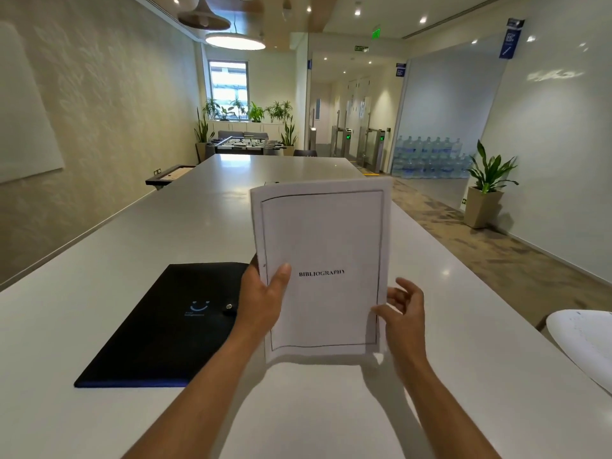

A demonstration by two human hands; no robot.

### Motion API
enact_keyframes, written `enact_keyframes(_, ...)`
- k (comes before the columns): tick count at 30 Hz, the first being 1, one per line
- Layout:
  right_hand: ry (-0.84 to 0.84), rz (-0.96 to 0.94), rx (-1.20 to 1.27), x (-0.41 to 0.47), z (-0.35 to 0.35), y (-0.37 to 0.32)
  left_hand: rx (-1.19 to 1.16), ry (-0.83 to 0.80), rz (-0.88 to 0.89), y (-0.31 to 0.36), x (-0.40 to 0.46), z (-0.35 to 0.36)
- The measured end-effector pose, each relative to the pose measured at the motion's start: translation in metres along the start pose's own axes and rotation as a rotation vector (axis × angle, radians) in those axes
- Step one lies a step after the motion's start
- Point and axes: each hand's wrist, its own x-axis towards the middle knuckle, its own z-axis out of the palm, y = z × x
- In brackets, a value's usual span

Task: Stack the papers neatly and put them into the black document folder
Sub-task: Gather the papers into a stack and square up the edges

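nearest us, both bare forearms reach in from the bottom edge over the white table [99, 326]. at the near right edge lies a loose white sheet [586, 342], partly cut off by the frame. our left hand [261, 299] grips the stack of papers [324, 233] by its left edge, thumb pressed on the front page beside the word "bibliography", the other fingers behind. our right hand [405, 313] is at the stack's lower right edge, thumb touching the margin and the fingers loosely spread and curled; we cannot tell whether it has a real hold. the papers stand upright, lifted off the table, top edges slightly uneven. just left of the left hand the black document folder [159, 326] lies flat and closed, snap button fastened, a small smile logo on its cover. farther off, a potted plant [486, 187] stands at right, water bottles [427, 157] are stacked behind it, and a foosball table [245, 144] sits at the far end.
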Motion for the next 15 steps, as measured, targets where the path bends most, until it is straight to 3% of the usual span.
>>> enact_keyframes(3, -0.153, -0.104, -0.053, 0.006, 0.003, -0.017, 0.074, -0.077, 0.011, 0.001, -0.001, 0.007)
enact_keyframes(7, -0.094, -0.211, -0.076, 0.007, 0.005, -0.024, 0.055, -0.063, 0.032, -0.004, -0.005, 0.016)
enact_keyframes(15, -0.089, -0.16, -0.197, -0.016, 0.001, 0.018, 0.064, 0.01, -0.059, -0.045, -0.034, 0.024)
